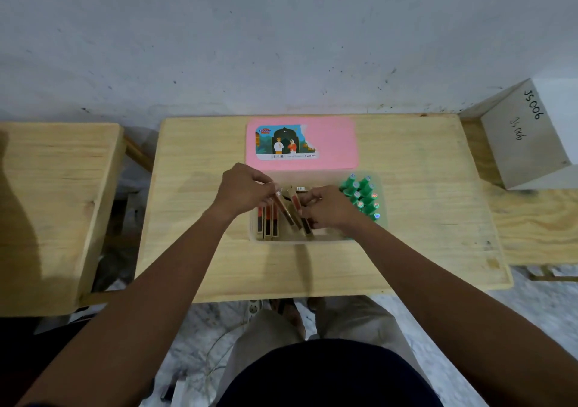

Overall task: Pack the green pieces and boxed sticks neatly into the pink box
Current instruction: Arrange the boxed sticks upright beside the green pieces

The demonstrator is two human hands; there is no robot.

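A translucent container (316,240) sits mid-table, with its pink lid (331,144) lying flat behind it. Several boxed sticks (267,223) stand upright at the container's left end. More boxed sticks lean at an angle in the middle. My left hand (242,189) pinches the top of one leaning boxed stick (283,205). My right hand (327,206) grips another leaning boxed stick (295,201) beside it. Several green pieces (362,195) with coloured caps are clustered at the container's right end, just right of my right hand.
The light wooden table (406,219) carries the work. A second wooden surface (53,203) stands to the left across a gap. A grey cardboard box (525,144) marked JS006 rests at the right, on another wooden board. A wall runs behind.
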